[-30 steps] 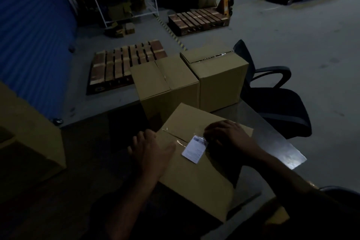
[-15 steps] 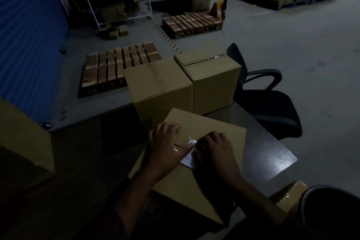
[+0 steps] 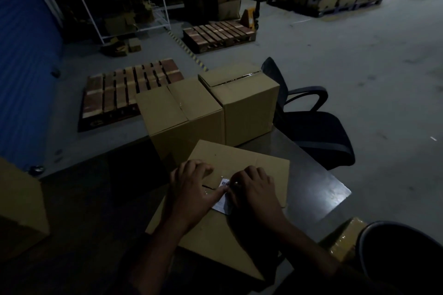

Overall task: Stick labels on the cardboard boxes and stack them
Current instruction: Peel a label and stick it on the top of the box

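Though dim, dark table (image 3: 318,175), warehouse pallets (image 3: 129,88)

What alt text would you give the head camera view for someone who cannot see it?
Two hands, left hand and right hand, press a white label onto a cardboard box on a dark table. Two more boxes stand behind it, beside a black chair, in a dim warehouse.
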Demonstrator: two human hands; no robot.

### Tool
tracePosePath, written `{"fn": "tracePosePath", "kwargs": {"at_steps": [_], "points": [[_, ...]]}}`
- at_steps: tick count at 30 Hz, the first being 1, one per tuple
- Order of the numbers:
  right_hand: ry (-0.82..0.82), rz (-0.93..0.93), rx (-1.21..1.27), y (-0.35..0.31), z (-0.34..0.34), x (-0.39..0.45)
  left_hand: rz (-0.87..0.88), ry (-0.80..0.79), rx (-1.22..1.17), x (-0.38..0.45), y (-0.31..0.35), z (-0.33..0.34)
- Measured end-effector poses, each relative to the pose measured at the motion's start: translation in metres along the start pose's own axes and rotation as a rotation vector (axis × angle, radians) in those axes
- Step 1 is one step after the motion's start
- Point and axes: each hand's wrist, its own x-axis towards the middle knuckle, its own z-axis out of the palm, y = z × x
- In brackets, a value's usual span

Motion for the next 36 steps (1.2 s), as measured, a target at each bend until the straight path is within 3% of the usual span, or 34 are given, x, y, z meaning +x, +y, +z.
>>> {"fn": "tracePosePath", "kwargs": {"at_steps": [19,26,33,36], "points": [[0.005,0.024,0.035,-0.004,-0.010,-0.004,-0.053,0.028,0.009,0.003,0.002,-0.002],[0.125,0.193,-0.044,0.002,-0.026,-0.055,-0.413,0.112,-0.151,0.010,0.004,-0.006],[0.027,0.063,0.009,0.003,-0.027,-0.028,-0.485,0.127,-0.187,-0.003,0.002,-0.011],[0.084,0.147,-0.003,0.004,-0.025,-0.026,-0.523,0.187,-0.230,-0.013,-0.003,-0.018]]}}
